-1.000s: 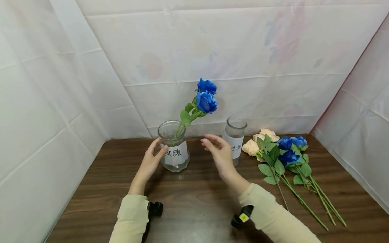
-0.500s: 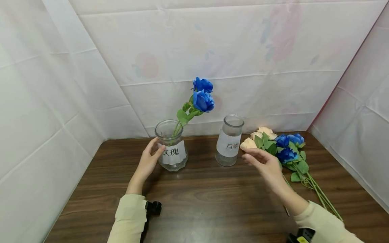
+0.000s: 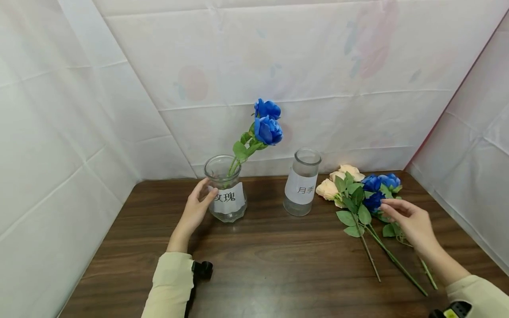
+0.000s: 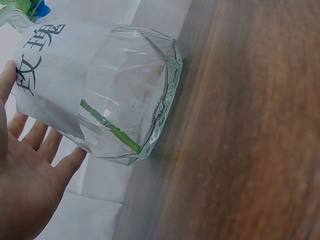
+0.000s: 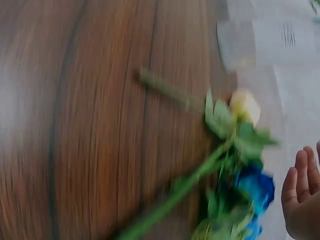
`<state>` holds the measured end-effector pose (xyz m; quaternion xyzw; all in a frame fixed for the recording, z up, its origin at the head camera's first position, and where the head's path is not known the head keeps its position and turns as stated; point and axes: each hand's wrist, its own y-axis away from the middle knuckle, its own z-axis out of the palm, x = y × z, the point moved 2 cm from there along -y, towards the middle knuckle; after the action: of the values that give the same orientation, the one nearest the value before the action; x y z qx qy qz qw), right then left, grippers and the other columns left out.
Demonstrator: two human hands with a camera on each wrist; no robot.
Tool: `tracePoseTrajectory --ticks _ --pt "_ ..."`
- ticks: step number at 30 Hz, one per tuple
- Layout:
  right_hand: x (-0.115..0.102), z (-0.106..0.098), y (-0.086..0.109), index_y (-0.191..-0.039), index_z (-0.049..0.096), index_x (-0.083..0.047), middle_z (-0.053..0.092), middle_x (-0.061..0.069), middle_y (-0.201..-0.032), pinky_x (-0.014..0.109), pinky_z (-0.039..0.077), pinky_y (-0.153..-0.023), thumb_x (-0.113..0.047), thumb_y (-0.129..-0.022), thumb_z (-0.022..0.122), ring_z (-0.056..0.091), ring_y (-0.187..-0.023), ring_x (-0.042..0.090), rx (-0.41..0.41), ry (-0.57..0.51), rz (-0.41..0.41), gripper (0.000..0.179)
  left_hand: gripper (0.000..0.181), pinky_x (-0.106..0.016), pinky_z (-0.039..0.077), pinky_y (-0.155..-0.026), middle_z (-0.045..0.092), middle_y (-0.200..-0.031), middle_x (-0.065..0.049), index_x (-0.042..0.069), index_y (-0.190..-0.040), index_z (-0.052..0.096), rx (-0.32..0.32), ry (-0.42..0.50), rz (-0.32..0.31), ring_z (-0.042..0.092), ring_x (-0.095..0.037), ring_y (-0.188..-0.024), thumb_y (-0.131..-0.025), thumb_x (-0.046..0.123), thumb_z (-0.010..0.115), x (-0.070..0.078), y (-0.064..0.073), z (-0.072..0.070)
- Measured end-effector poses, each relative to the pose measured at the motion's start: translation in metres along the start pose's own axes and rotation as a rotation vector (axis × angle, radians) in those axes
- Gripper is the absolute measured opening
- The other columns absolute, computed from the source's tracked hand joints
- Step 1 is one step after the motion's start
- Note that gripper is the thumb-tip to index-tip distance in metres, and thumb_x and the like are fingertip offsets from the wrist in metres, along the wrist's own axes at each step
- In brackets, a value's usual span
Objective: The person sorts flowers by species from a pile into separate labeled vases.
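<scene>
My left hand [image 3: 195,204] holds the left side of a rounded glass vase [image 3: 237,216], thumb at its white label and fingers behind. In the left wrist view, the faceted base of that vase [image 4: 167,95] stands at the wood, a green stem end [image 4: 120,132] inside. Two blue roses [image 3: 268,130] lean right out of its mouth. My right hand [image 3: 411,221] is over the loose blue roses [image 3: 373,201] at the table's right, nothing seen in its fingers. Cream roses [image 3: 328,190] with green leaves lie just left of them. The blurred right wrist view shows the fingers [image 5: 302,175] extended.
A taller, narrower glass vase [image 3: 297,208] with a white label stands between the rounded vase and the loose flowers. Green stems [image 3: 397,263] stretch toward the front right of the brown wooden table [image 3: 254,274]. White cloth [image 3: 338,57] hangs behind and at both sides.
My right hand has moved right, from between the two vases, past the narrow vase and the cream roses, to the loose blue roses. My left hand has stayed at the rounded vase.
</scene>
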<state>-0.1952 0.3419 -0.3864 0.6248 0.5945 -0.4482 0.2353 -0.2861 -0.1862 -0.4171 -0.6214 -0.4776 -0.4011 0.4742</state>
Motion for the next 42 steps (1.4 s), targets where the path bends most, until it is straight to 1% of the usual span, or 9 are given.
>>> tracePoseTrajectory --ticks 9,13,15,17,22,27,31,37,42 --pt "0.044 -0.029 -0.016 -0.127 0.064 0.0 0.061 -0.029 -0.09 0.022 0.055 -0.064 -0.038 -0.097 0.064 0.063 -0.077 -0.004 -0.073 0.082 0.2 0.048 0.059 -0.05 0.025 -0.117 0.032 -0.154 -0.023 0.001 -0.154 0.028 -0.002 0.005 0.001 0.027 -0.04 -0.144 -0.104 0.022 0.053 0.001 -0.002 0.0" --pt "0.058 -0.029 -0.021 -0.129 0.059 0.009 0.069 0.005 -0.11 0.023 0.053 -0.064 -0.04 -0.097 0.063 0.064 -0.075 0.001 -0.118 0.182 0.237 0.058 0.06 -0.05 0.025 -0.117 0.032 -0.154 -0.023 0.001 -0.154 0.028 -0.003 0.006 0.004 0.027 -0.042 -0.143 -0.104 0.022 0.053 0.001 -0.003 0.001" --pt "0.064 -0.028 -0.022 -0.128 0.06 0.009 0.061 0.025 -0.124 0.023 0.052 -0.064 -0.04 -0.097 0.063 0.064 -0.074 0.003 -0.133 0.222 0.241 0.058 0.06 -0.049 0.025 -0.117 0.032 -0.154 -0.023 0.001 -0.154 0.028 -0.003 0.009 -0.002 0.027 -0.04 -0.143 -0.104 0.022 0.053 0.002 -0.003 0.001" --pt "0.067 -0.027 -0.024 -0.125 0.062 0.01 0.053 0.035 -0.131 0.024 0.052 -0.063 -0.039 -0.097 0.063 0.063 -0.073 0.005 -0.144 0.255 0.232 0.056 0.06 -0.049 0.025 -0.117 0.032 -0.154 -0.022 0.001 -0.154 0.028 -0.004 0.009 -0.005 0.027 -0.04 -0.144 -0.104 0.023 0.053 0.002 -0.004 0.001" --pt "0.07 -0.023 -0.027 -0.115 0.067 0.01 0.063 0.032 -0.115 0.03 0.049 -0.057 -0.032 -0.097 0.065 0.061 -0.072 0.015 -0.137 0.343 0.188 0.045 0.059 -0.049 0.026 -0.117 0.033 -0.153 -0.023 0.0 -0.153 0.029 0.003 0.013 0.005 0.028 -0.042 -0.143 -0.104 0.021 0.053 0.001 -0.004 0.001" --pt "0.068 -0.02 -0.028 -0.111 0.07 0.01 0.063 0.034 -0.114 0.051 0.052 -0.073 -0.024 -0.097 0.066 0.06 -0.095 0.049 -0.149 0.424 0.132 0.037 0.059 -0.049 0.026 -0.117 0.033 -0.153 -0.023 -0.001 -0.153 0.028 0.008 0.009 0.006 0.029 -0.04 -0.143 -0.104 0.02 0.053 0.0 -0.003 0.001" --pt "0.068 -0.02 -0.03 -0.109 0.069 0.011 0.062 0.036 -0.115 0.06 0.048 -0.081 -0.019 -0.097 0.065 0.054 -0.106 0.056 -0.175 0.44 0.106 0.033 0.059 -0.049 0.027 -0.117 0.034 -0.153 -0.023 -0.001 -0.153 0.028 0.011 0.009 0.002 0.03 -0.039 -0.142 -0.104 0.02 0.053 -0.002 -0.003 0.0" --pt "0.069 -0.027 -0.031 -0.12 0.062 0.014 0.064 0.033 -0.108 0.037 0.05 -0.061 -0.017 -0.099 0.059 0.061 -0.079 0.031 -0.207 0.402 0.154 0.037 0.059 -0.049 0.026 -0.117 0.034 -0.153 -0.023 -0.002 -0.153 0.029 0.008 0.018 0.001 0.03 -0.038 -0.142 -0.104 0.019 0.054 -0.003 -0.003 0.001" --pt "0.066 -0.039 -0.031 -0.132 0.052 0.015 0.062 0.0 -0.077 0.031 0.043 -0.047 -0.026 -0.103 0.053 0.049 -0.057 0.012 -0.206 0.27 0.26 0.051 0.059 -0.049 0.026 -0.117 0.034 -0.153 -0.022 -0.001 -0.153 0.028 0.007 0.008 -0.001 0.029 -0.038 -0.143 -0.104 0.021 0.054 -0.003 -0.002 0.0"
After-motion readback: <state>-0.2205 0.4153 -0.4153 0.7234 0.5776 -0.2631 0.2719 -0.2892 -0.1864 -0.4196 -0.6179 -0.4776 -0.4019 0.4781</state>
